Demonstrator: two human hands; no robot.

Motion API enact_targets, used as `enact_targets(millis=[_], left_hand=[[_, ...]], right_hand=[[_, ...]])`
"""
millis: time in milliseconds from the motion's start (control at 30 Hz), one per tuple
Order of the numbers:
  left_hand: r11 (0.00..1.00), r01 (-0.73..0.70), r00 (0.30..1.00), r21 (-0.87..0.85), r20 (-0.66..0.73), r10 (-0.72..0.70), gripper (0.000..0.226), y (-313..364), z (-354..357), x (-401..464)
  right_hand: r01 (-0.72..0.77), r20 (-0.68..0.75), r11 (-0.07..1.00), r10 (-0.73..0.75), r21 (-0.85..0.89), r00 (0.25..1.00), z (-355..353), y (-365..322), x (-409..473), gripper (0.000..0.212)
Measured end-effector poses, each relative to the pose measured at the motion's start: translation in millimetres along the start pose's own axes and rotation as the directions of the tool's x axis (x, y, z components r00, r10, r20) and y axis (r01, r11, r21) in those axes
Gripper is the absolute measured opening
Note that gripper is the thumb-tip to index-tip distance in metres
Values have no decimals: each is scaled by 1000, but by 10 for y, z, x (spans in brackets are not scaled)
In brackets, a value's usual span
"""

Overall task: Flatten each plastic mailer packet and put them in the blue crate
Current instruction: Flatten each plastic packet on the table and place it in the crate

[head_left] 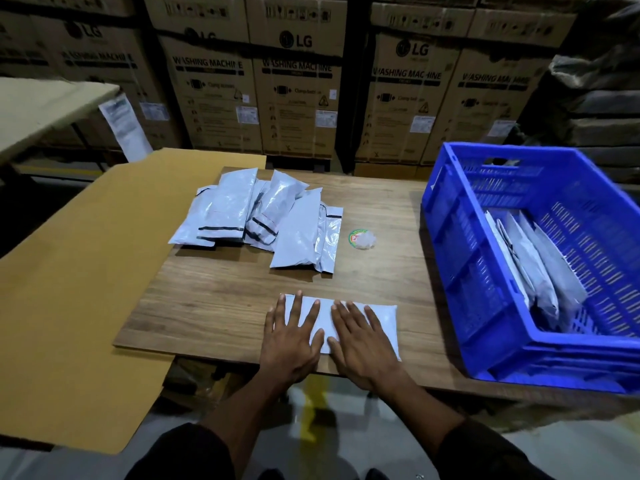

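Observation:
A pale grey plastic mailer packet (382, 323) lies flat near the front edge of the wooden table (214, 306). My left hand (292, 336) and my right hand (360, 341) press down on it side by side, fingers straight and spread. Further back on the table sits a loose pile of several more mailer packets (263, 216). The blue crate (485, 271) stands on the table at the right, with several packets (540, 271) leaning inside it.
A small round sticker with a scrap of clear plastic (360, 239) lies between the pile and the crate. A brown cardboard sheet (76, 271) covers the left side. Stacked washing machine cartons (294, 91) wall off the back.

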State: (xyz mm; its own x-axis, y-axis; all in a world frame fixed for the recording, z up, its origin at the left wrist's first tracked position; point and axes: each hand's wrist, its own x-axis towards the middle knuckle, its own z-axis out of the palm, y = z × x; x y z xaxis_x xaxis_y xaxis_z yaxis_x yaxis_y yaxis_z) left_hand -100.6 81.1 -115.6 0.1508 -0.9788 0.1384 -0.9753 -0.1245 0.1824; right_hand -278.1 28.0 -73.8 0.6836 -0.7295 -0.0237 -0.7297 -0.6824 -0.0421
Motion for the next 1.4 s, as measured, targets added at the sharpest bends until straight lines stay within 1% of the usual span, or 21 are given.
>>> enact_targets(millis=[67, 133, 200, 300, 433, 467, 500, 533, 600, 633, 667, 700, 767, 800, 867, 900, 1000, 1067, 1200, 1300, 1400], left_hand=[[1000, 21, 1000, -2, 9, -21, 64, -3, 25, 6], [999, 36, 999, 3, 22, -36, 65, 19, 37, 10], [999, 40, 998, 6, 42, -40, 66, 16, 41, -2], [999, 29, 997, 26, 71, -31, 65, 6, 35, 12], [998, 52, 991, 31, 124, -56, 71, 14, -91, 33], [998, 65, 993, 26, 100, -68, 73, 34, -123, 50], [998, 57, 997, 5, 51, -57, 71, 70, -141, 66], [999, 24, 999, -46, 25, -23, 66, 136, -151, 71], [972, -121, 992, -200, -61, 111, 58, 328, -175, 109], [937, -190, 981, -292, -91, 171, 57, 458, -178, 132], [901, -211, 977, -378, -77, 197, 55, 583, -227, 154], [878, -191, 980, -439, -34, 195, 54, 670, -263, 177], [868, -154, 981, -473, 34, 192, 56, 723, -285, 200], [868, -150, 980, -473, 48, 195, 58, 691, -230, 190], [884, -181, 977, -431, 24, 212, 60, 606, -126, 135], [894, -203, 975, -399, 3, 223, 58, 572, -77, 118], [907, -204, 978, -369, -28, 209, 48, 566, -24, 108], [925, -225, 974, -306, -56, 218, 49, 554, -8, 95], [961, -148, 989, -232, -32, 144, 56, 402, -8, 80], [976, -130, 991, -176, -11, 130, 55, 329, 16, 82], [988, -95, 995, -123, -17, 94, 59, 298, 25, 90]], right_hand=[[-32, -31, 999, 33, 25, 999, 38, 112, -62, 66], [-71, -22, 996, 72, 44, 997, 55, 273, -129, 70], [-113, 18, 990, 112, 82, 994, 66, 410, -218, 75], [-165, 71, 985, 162, 45, 984, 64, 618, -383, 83], [-176, 188, 983, 163, 56, 969, -101, 801, -470, 88], [-181, 217, 981, 162, 71, 963, -167, 800, -468, 89], [-183, 223, 980, 162, 74, 961, -212, 775, -446, 88], [-176, 184, 982, 161, 71, 970, -229, 727, -411, 87], [-114, 11, 992, 114, 43, 993, -249, 554, -323, 78], [-73, -9, 996, 74, 47, 997, -240, 458, -278, 71], [-21, -15, 999, 22, 49, 1000, -204, 380, -239, 65], [20, -12, 999, -20, 49, 1000, -148, 322, -207, 62], [30, 4, 998, -30, 57, 1000, -63, 269, -192, 61], [22, -3, 998, -22, 58, 1000, -54, 264, -195, 60], [15, -21, 999, -15, 34, 1000, -22, 275, -209, 59], [12, -17, 999, -12, 29, 1000, -5, 275, -215, 60], [10, -7, 999, -10, 48, 1000, 6, 283, -210, 60], [8, -8, 998, -8, 61, 1000, 11, 296, -210, 61], [-1, 3, 998, 1, 66, 1000, 15, 313, -216, 62], [-16, 23, 997, 14, 73, 1000, 30, 344, -227, 61], [-64, 52, 993, 60, 98, 997, 26, 399, -255, 62]])
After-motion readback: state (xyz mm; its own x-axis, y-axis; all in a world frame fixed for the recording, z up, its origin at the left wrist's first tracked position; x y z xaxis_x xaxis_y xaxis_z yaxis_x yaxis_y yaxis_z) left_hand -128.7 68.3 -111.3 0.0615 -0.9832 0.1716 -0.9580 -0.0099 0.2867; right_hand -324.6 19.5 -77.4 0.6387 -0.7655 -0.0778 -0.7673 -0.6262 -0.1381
